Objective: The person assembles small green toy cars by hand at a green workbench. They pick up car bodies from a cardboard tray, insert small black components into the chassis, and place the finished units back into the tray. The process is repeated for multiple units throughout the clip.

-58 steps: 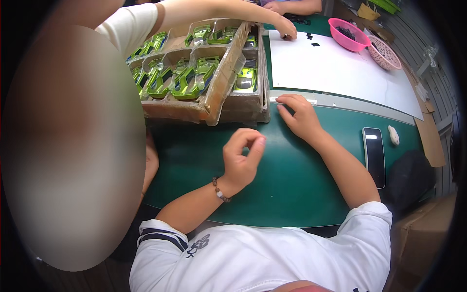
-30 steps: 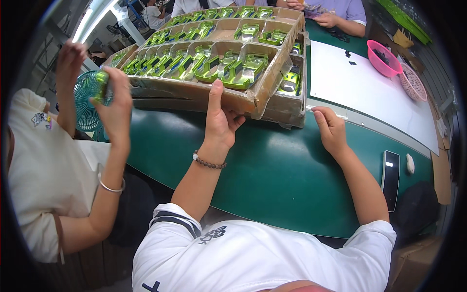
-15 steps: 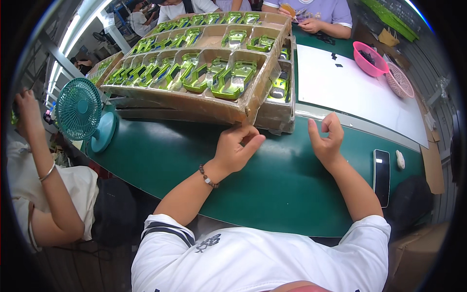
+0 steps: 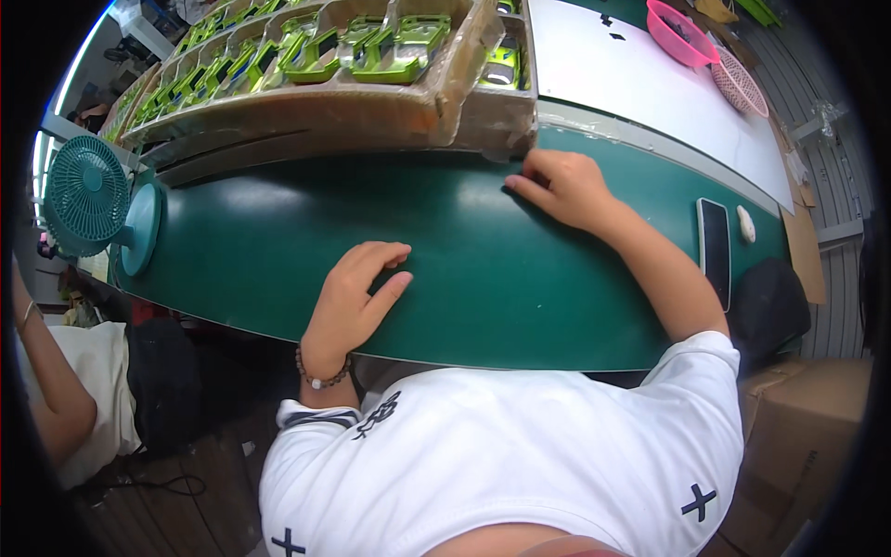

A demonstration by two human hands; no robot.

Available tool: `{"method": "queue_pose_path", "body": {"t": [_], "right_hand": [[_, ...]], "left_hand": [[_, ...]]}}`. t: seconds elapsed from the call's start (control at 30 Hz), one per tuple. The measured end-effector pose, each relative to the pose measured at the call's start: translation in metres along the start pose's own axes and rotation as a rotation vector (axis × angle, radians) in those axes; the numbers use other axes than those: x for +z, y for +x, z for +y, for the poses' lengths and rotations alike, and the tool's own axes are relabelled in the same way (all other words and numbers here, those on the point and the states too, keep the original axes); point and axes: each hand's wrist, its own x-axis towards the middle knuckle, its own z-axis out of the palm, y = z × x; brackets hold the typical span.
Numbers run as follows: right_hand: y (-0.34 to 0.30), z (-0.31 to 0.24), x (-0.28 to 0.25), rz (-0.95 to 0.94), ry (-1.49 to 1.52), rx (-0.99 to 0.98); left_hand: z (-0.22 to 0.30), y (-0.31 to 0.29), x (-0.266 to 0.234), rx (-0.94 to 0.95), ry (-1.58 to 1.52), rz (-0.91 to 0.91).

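From the head camera, the left hand (image 4: 357, 295) lies palm down on the dark green matted bench (image 4: 464, 269), near its front edge, fingers loosely spread and slightly curled, gripping nothing; a beaded bracelet (image 4: 322, 376) circles that wrist. The right hand (image 4: 560, 187) rests farther back on the bench, fingers bent and pressed to the mat, just beside the corner of the worn brown cardboard trays (image 4: 436, 102). Whether anything small sits under its fingertips cannot be told.

The trays are stacked and divided into compartments, each holding bright green moulded parts (image 4: 390, 46) (their exact shape is hard to make out). To the right of them a white sheet (image 4: 631, 84) covers the bench, with two pink plastic baskets (image 4: 682, 32) at its far end. A black phone (image 4: 714, 246) and a small white oval object (image 4: 745, 223) lie beside the right forearm. At the left end stands a teal desk fan (image 4: 88, 195), and another person's arm (image 4: 42, 390) shows at the left edge.
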Motion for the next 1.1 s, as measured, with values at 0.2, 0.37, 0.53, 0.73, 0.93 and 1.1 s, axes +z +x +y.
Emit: {"method": "queue_pose_path", "body": {"t": [0.2, 0.37, 0.53, 0.73, 0.93, 1.1], "right_hand": [[0.001, 0.001, 0.006, 0.123, 0.204, 0.156], [0.018, -0.015, 0.017, 0.278, 0.336, 0.476], [0.018, -0.026, 0.021, 0.355, 0.462, 0.447], [0.012, -0.014, 0.023, 0.383, 0.457, 0.375], [0.013, -0.01, 0.018, 0.315, 0.389, 0.345], [-0.002, -0.013, 0.018, 0.172, 0.139, 0.161]], "left_hand": [[-0.006, -0.015, 0.004, 0.067, 0.099, 0.082], [-0.012, -0.021, -0.001, 0.198, 0.17, 0.036], [-0.012, -0.022, 0.0, 0.2, 0.188, 0.035], [-0.011, -0.022, 0.002, 0.19, 0.179, 0.032], [-0.01, -0.022, 0.0, 0.172, 0.187, 0.009], [-0.01, -0.021, -0.002, 0.17, 0.183, -0.004]]}}
